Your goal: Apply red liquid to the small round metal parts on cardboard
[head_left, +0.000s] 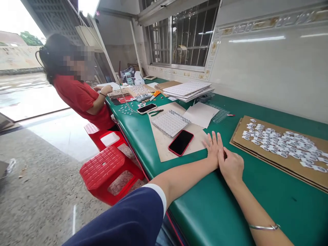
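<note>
My left hand (pixel 213 147) lies on the green table with its fingers stretched out and spread, just past the corner of a beige sheet. It holds nothing. My right hand (pixel 232 165) is curled closed and presses against the side of my left hand near the wrist. What its fingers close on, if anything, is hidden. A red-cased phone (pixel 181 142) lies dark on the beige sheet (pixel 167 155), left of my hands. Beyond the phone sits a stack of white gridded sheets (pixel 170 123). To the right, cardboard sheets (pixel 242 136) carry many small white tags (pixel 287 143) with dark round prints.
A person in red (pixel 77 95) sits at the table's far left end. Red stools (pixel 107 167) stand along the edge of the green table (pixel 200 205). Pliers (pixel 155 112), another phone (pixel 147 108), white paper (pixel 200 114) and stacked white boards (pixel 187 88) lie farther back.
</note>
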Motion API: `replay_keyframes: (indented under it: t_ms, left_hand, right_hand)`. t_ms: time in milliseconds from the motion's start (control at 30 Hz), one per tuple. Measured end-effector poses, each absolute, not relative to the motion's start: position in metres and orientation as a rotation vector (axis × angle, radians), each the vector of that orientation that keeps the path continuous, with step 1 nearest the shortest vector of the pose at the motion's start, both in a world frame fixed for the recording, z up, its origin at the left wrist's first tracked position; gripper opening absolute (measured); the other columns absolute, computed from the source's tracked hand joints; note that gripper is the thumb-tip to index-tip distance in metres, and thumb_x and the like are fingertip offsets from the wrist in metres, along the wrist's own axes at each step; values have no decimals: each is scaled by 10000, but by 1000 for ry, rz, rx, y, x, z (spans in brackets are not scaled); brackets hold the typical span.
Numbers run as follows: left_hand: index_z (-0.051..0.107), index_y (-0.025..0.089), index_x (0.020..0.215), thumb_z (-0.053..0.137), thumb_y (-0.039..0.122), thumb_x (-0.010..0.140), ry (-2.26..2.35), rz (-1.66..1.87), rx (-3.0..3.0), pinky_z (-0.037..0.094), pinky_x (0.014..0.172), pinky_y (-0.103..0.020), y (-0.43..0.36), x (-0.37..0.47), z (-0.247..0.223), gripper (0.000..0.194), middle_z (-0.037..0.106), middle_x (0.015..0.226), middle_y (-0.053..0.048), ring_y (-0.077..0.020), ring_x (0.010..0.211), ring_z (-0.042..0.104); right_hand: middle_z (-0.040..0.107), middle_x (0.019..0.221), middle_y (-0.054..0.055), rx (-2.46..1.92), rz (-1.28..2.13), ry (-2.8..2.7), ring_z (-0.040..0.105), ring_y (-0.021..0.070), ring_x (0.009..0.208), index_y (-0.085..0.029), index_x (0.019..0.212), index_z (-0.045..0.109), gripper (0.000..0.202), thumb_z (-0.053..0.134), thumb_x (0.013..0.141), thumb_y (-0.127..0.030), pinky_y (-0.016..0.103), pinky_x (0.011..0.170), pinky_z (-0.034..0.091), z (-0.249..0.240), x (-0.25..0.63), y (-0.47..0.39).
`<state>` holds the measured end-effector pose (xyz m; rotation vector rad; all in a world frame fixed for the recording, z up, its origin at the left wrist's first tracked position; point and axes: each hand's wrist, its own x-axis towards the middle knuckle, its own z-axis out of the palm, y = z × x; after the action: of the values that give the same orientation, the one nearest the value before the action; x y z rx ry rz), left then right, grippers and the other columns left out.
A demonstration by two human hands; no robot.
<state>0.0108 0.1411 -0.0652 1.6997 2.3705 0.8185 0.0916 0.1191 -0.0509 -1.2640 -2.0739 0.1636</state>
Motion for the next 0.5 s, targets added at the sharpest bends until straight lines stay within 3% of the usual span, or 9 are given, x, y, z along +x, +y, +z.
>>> replay_keyframes:
  t_ms: [167,367,500]
  left_hand:
    - [25,179,1442,265,165,862,2390,864,1650,149,1051,-628,141,13,-61,628,-19,1501,-85,-293,1371,-22]
    - [67,125,1439,203,109,864,2373,955,1674,60,1053,-630,143,17,-56,591,-6,1504,-100,-281,1379,-60]
    - [11,71,1433,221,142,882,2317,1047,1703,4,1066,-594,151,19,-55,594,-70,1499,-123,-293,1369,-129]
  right_hand:
    - [645,830,163,-1262,172,-2001,541,282,871,-133,807,659,411,397,818,-449,417,849,350,-50,95,123]
    - [617,987,161,-1315,330,-1901,512,257,948,-118,951,631,399,373,837,-400,391,874,352,-53,90,127]
    - [622,980,89,-1257,499,-1895,518,193,967,-164,934,620,342,429,837,-431,337,890,381,-55,94,142]
